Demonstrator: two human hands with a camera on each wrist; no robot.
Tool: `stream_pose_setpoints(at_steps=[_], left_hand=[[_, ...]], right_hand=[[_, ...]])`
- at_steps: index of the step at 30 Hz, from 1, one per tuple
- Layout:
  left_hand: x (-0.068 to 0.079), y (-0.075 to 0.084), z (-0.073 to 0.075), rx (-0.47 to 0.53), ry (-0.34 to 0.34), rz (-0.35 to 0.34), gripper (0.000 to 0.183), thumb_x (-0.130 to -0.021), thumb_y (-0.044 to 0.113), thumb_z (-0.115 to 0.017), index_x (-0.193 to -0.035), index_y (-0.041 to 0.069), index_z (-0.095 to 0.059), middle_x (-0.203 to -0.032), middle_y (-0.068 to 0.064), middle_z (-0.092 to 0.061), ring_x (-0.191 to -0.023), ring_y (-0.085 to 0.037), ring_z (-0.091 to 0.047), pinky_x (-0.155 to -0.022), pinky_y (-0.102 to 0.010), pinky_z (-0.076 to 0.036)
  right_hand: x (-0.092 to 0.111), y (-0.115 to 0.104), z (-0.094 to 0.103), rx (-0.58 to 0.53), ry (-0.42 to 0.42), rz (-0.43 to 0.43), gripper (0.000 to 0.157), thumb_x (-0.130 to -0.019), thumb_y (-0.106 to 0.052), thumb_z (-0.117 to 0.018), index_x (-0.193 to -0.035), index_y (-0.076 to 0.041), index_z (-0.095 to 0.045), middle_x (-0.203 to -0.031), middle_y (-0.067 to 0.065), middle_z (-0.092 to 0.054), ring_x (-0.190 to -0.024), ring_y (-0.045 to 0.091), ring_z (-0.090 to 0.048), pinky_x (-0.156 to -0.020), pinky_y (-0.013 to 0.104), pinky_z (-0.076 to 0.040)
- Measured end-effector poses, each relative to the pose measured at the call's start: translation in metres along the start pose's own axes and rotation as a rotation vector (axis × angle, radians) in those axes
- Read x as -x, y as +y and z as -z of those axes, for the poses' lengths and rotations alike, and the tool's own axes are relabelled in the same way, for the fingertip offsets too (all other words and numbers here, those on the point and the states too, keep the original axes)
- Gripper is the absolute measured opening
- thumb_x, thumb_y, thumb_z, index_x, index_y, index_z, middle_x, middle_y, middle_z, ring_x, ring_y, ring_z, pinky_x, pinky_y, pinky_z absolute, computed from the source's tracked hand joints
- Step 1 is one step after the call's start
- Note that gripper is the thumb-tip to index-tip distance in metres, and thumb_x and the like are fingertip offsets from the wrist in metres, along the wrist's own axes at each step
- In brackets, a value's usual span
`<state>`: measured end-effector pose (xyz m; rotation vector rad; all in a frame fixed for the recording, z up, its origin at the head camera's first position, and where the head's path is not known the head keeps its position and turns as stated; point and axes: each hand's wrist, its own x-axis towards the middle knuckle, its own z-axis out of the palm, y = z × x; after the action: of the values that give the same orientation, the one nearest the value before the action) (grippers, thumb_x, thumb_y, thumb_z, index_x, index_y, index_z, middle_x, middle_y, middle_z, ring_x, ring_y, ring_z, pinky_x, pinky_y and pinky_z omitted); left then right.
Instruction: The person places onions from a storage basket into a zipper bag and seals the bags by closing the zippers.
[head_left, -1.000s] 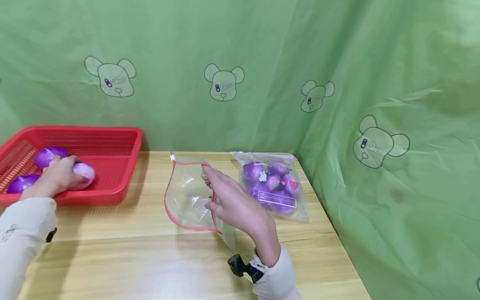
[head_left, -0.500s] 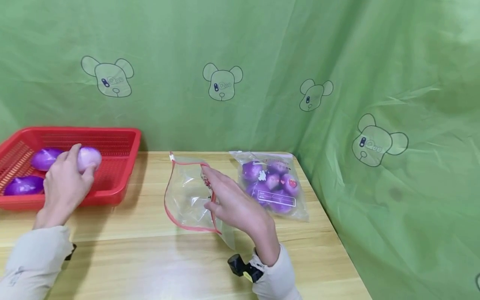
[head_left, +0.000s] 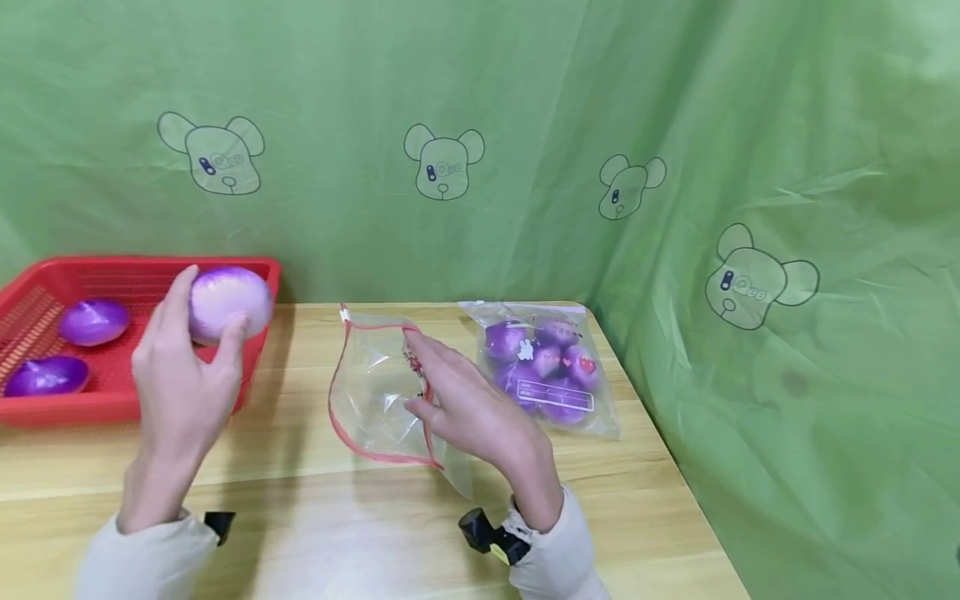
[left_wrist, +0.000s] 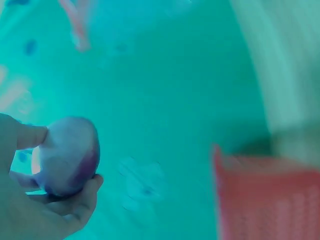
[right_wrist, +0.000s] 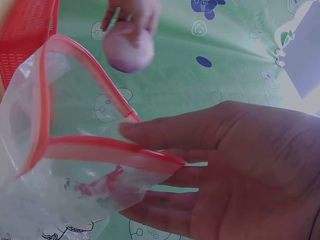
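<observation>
My left hand point(head_left: 187, 367) grips a purple-and-white onion point(head_left: 232, 304) between thumb and fingers, raised over the right end of the red basket point(head_left: 258, 267). Its pale side shows in the left wrist view, where the fingers wrap round the onion point(left_wrist: 70, 155). With my right hand point(head_left: 480, 404) I hold one side of a clear zip bag point(head_left: 375, 392) by its red-edged mouth. In the right wrist view the thumb lies on one face of the red strip point(right_wrist: 100, 152) and the fingers on the other. The bag's mouth gapes wide, facing up.
Two purple onions point(head_left: 93, 322) lie in the basket's left part. To the right of my right hand, a filled zip bag point(head_left: 543, 367) with several onions rests on the wooden table point(head_left: 337, 533). A green curtain point(head_left: 337, 100) hangs behind and along the right side.
The left hand has lifted the onion out from among the others and carried it up and right. The right hand and the clear bag have stayed nearly still.
</observation>
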<state>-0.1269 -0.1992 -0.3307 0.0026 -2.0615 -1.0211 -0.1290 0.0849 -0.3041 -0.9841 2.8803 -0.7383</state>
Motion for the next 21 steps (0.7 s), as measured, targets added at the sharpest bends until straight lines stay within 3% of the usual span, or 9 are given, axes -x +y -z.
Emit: stream_pose_setpoints(at_steps=[3,7,10,14,16,18,21], left_hand=[[0.009,0.023,-0.001,0.036,-0.061,-0.054,0.062,-0.088,0.016,-0.073,-0.145,0.011,-0.051,-0.132,-0.021,-0.060,-0.107,-0.037,-0.061,-0.089,-0.034,-0.051],[0.021,0.049,-0.005,0.109,-0.133,-0.108,0.066,-0.085,0.013,-0.077,-0.145,0.011,-0.049,-0.127,-0.019,-0.063,-0.092,-0.031,-0.063,-0.075,-0.007,-0.041],[0.031,0.063,-0.012,0.186,-0.210,-0.147,0.068,-0.083,0.009,-0.080,-0.142,0.006,-0.048,-0.127,-0.016,-0.063,-0.094,-0.029,-0.066,-0.077,-0.008,-0.048],[0.045,0.072,-0.028,0.217,-0.345,-0.222,0.063,-0.083,0.013,-0.081,-0.137,0.001,-0.050,-0.125,-0.012,-0.063,-0.097,-0.021,-0.066,-0.074,-0.022,-0.057],[0.051,0.073,-0.036,0.194,-0.383,-0.253,0.062,-0.084,0.017,-0.080,-0.136,0.000,-0.050,-0.125,-0.012,-0.063,-0.098,-0.020,-0.065,-0.074,-0.031,-0.058],[0.055,0.073,-0.042,0.153,-0.397,-0.268,0.063,-0.086,0.020,-0.079,-0.136,-0.001,-0.048,-0.125,-0.014,-0.062,-0.099,-0.021,-0.065,-0.076,-0.037,-0.058],[0.059,0.073,-0.048,0.096,-0.397,-0.271,0.061,-0.086,0.020,-0.078,-0.134,-0.001,-0.045,-0.121,-0.018,-0.061,-0.095,-0.026,-0.065,-0.075,-0.043,-0.058]], right_hand=[[-0.001,0.001,0.000,-0.019,0.036,0.004,0.073,-0.098,-0.020,-0.065,-0.156,-0.004,-0.025,-0.127,0.011,-0.062,-0.112,0.020,-0.062,-0.095,0.030,-0.052],[-0.002,0.001,0.001,-0.007,0.094,0.018,0.064,-0.101,-0.018,-0.059,-0.155,-0.002,-0.029,-0.134,0.014,-0.059,-0.114,0.021,-0.062,-0.098,0.030,-0.050],[-0.003,0.001,0.003,0.008,0.134,0.024,0.058,-0.101,-0.013,-0.054,-0.154,-0.001,-0.032,-0.133,0.013,-0.060,-0.099,0.016,-0.065,-0.089,0.025,-0.054],[-0.001,-0.001,0.005,-0.011,0.193,0.018,0.053,-0.101,-0.008,-0.050,-0.152,-0.001,-0.036,-0.125,0.009,-0.062,-0.066,0.006,-0.055,-0.063,0.020,-0.051],[0.001,-0.002,0.006,-0.020,0.235,0.026,0.052,-0.101,-0.006,-0.049,-0.151,-0.002,-0.037,-0.129,0.009,-0.062,-0.068,0.006,-0.055,-0.066,0.021,-0.052],[0.003,-0.004,0.009,-0.016,0.277,0.036,0.052,-0.100,-0.005,-0.049,-0.151,-0.003,-0.038,-0.134,0.009,-0.061,-0.086,0.009,-0.060,-0.080,0.025,-0.053],[0.005,-0.007,0.011,-0.011,0.348,0.081,0.054,-0.098,-0.001,-0.050,-0.151,-0.005,-0.041,-0.136,0.007,-0.060,-0.109,0.015,-0.055,-0.094,0.031,-0.049]])
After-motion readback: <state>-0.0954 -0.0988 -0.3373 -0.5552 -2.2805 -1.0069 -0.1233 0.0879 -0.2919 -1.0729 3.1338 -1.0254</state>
